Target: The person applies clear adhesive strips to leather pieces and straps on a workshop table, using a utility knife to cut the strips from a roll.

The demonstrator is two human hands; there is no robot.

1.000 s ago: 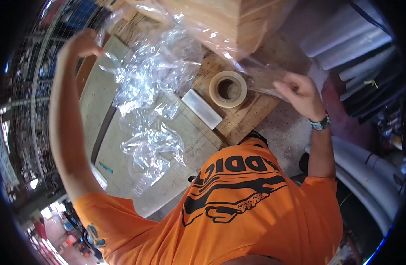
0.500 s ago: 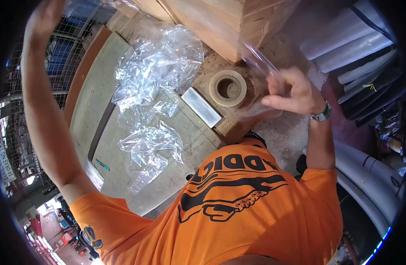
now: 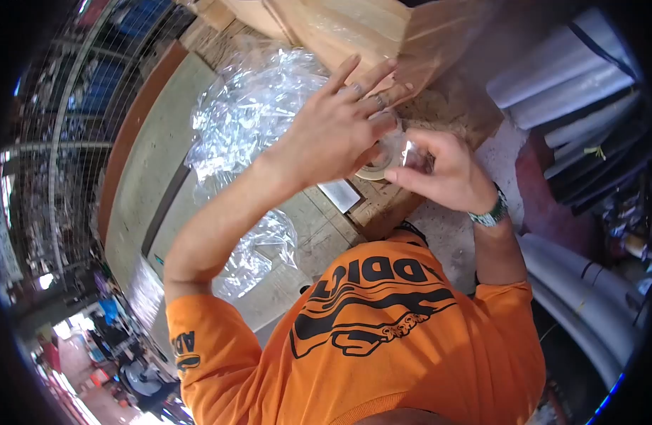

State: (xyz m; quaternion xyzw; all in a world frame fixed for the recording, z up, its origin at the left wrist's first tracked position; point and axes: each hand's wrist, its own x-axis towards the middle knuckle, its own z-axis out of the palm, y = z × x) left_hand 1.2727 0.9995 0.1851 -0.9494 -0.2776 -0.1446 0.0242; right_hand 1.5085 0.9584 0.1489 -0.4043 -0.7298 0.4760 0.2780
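My left hand point(image 3: 344, 127) reaches across over the tape roll point(image 3: 371, 174). Three of its fingers are stretched out and spread, while thumb and forefinger are bent together on a bit of clear plastic film point(image 3: 391, 145). Close beside it, my right hand point(image 3: 453, 170) is closed on the same film, thumb toward the left hand. Both hands cover most of the roll, which lies flat on the wooden surface. A silvery metal block point(image 3: 339, 195) sits left of the roll, partly behind my left forearm.
Crumpled clear plastic point(image 3: 248, 106) is heaped on the worktable point(image 3: 149, 142). A brown cardboard box point(image 3: 439, 35) stands at the far side. Large wrapped rolls point(image 3: 553, 71) lie at the right, and wire mesh point(image 3: 64, 120) rises along the left.
My left hand has come down from the far upper left to meet the right hand. The right hand has moved slightly left and lower, over the tape roll.
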